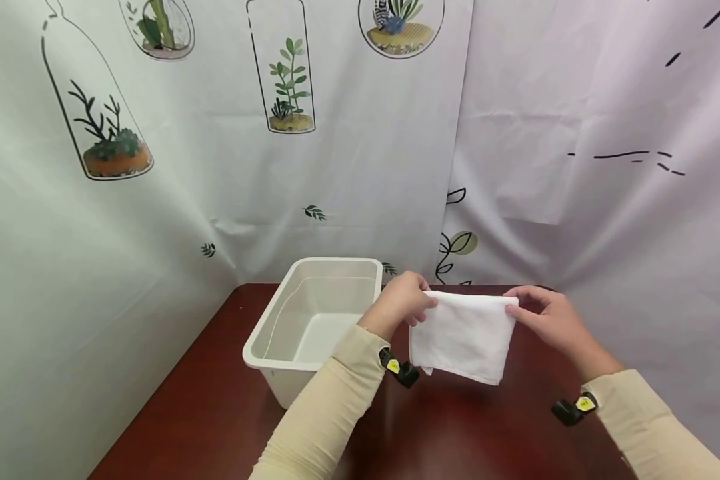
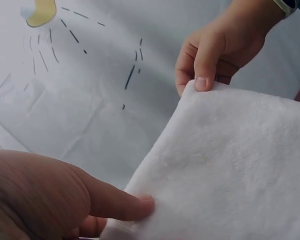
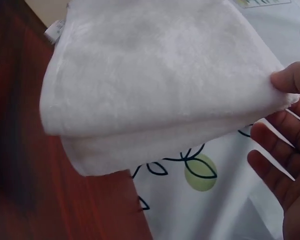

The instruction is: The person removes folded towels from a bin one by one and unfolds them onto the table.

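A white towel (image 1: 465, 337), folded over, hangs between both hands above the table. My left hand (image 1: 403, 300) pinches its upper left corner, thumb (image 2: 140, 207) on the near face. At the upper right corner, my right hand (image 1: 543, 317) pinches it between thumb and fingers. The top edge is stretched nearly straight between the hands. Two layers of the towel (image 3: 155, 90) show along the lower side in the right wrist view, and a small white tag (image 3: 55, 31) sticks out at its edge.
A cream plastic basin (image 1: 312, 365) stands on the dark red table (image 1: 456, 440), left of the towel and partly behind my left forearm. White curtains (image 1: 366, 180) printed with plants and jars hang behind the table and at both sides.
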`<action>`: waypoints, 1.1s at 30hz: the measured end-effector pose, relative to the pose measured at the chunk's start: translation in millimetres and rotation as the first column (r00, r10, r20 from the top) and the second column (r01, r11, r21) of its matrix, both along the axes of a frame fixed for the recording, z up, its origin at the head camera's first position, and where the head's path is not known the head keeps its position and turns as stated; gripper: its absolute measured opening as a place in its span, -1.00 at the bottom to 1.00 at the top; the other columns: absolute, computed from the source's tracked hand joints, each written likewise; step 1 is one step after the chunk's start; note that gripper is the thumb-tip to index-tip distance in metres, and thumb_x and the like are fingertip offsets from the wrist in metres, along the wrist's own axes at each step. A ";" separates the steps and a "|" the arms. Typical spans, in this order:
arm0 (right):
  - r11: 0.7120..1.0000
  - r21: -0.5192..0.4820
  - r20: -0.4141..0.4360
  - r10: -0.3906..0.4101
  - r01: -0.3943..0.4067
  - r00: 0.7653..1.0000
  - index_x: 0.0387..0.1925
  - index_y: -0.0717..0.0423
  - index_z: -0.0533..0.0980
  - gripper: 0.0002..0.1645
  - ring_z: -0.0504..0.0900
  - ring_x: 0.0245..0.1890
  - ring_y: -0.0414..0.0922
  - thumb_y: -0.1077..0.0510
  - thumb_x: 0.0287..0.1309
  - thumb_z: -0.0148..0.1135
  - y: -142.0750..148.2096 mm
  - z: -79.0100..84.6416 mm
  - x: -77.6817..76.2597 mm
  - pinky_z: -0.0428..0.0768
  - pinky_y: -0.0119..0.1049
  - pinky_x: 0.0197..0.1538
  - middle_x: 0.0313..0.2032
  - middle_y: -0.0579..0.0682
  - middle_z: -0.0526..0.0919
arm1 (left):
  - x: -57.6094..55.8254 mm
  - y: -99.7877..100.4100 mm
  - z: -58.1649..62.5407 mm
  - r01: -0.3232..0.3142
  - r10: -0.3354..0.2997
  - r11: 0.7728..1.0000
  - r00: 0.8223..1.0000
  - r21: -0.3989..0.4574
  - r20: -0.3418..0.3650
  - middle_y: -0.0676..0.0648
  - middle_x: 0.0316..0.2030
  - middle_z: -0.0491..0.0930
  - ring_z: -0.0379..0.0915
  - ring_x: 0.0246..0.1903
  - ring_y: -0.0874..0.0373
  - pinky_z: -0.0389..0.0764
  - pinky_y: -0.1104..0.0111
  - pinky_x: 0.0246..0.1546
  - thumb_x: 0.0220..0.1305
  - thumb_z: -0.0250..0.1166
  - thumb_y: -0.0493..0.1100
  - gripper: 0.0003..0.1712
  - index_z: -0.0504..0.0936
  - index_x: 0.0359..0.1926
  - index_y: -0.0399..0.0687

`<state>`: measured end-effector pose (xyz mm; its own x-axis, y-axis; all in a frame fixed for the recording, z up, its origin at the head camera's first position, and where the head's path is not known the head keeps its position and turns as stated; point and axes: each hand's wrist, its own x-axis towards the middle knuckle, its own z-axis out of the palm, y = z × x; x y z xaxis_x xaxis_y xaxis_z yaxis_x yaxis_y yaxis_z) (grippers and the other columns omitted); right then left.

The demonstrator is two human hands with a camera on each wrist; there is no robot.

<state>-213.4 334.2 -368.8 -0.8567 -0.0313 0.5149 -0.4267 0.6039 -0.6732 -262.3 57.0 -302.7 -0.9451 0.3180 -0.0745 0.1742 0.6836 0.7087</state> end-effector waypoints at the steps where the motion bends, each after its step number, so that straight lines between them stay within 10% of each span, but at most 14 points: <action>1: 1.000 0.016 0.019 0.003 -0.003 1.000 -0.11 0.20 0.66 -0.74 0.60 -0.40 -0.31 0.20 0.18 0.45 1.1 -1.4 -0.4 0.56 -0.49 -0.36 -0.32 -0.07 0.70 | -1.7 2.4 -1.9 0.004 -0.004 0.999 1.000 -0.049 -0.002 -0.08 -0.54 0.64 0.65 -0.60 0.04 0.74 0.17 -0.40 0.30 0.39 -0.17 -0.84 0.61 -0.24 -0.17; 7: 0.995 0.100 0.105 0.017 -0.027 0.994 -0.11 0.17 0.65 -0.77 0.56 -0.33 -0.28 0.18 0.22 0.41 9.1 -18.9 -10.2 0.56 -0.40 -0.34 -0.26 0.05 0.67 | -14.2 26.7 -19.7 -0.020 0.004 0.933 0.999 -0.360 -0.045 -0.08 -0.53 0.63 0.51 -0.76 0.12 0.58 0.35 -0.65 0.36 0.23 -0.20 -0.86 0.65 -0.28 -0.18; 14: 0.993 0.114 0.147 -0.029 0.012 0.989 -0.10 0.16 0.64 -0.75 0.60 -0.28 -0.18 0.13 0.24 0.40 15.4 -40.6 -24.3 0.57 -0.37 -0.30 -0.25 0.06 0.69 | -24.3 52.8 -36.7 -0.118 0.073 0.870 0.991 -0.479 -0.111 -0.05 -0.22 0.69 0.56 -0.43 0.13 0.63 0.32 -0.46 0.36 0.26 -0.12 -0.79 0.73 -0.12 -0.10; 24: 0.987 0.120 0.158 -0.124 0.105 0.980 0.02 0.12 0.61 -0.65 0.56 -0.16 0.01 0.03 0.31 0.34 10.6 -60.4 -54.2 0.56 -0.26 -0.23 -0.09 0.15 0.69 | -45.3 61.0 -68.8 -0.327 0.267 0.880 0.940 -0.345 -0.211 -0.09 -0.28 0.74 0.65 -0.40 0.07 0.69 0.22 -0.44 0.24 0.39 -0.14 -0.81 0.77 -0.18 -0.13; 33: 0.981 0.052 0.192 -0.191 0.185 0.963 0.19 0.18 0.50 -0.54 0.54 0.08 0.19 0.08 0.34 0.27 4.5 -81.9 -77.0 0.54 0.08 0.09 0.09 0.26 0.60 | -49.4 69.4 -105.5 -0.326 0.310 0.945 0.903 -0.003 -0.297 -0.28 0.10 0.47 0.60 -0.42 -0.03 0.70 0.21 -0.27 0.41 0.26 -0.19 -0.58 0.53 0.23 -0.21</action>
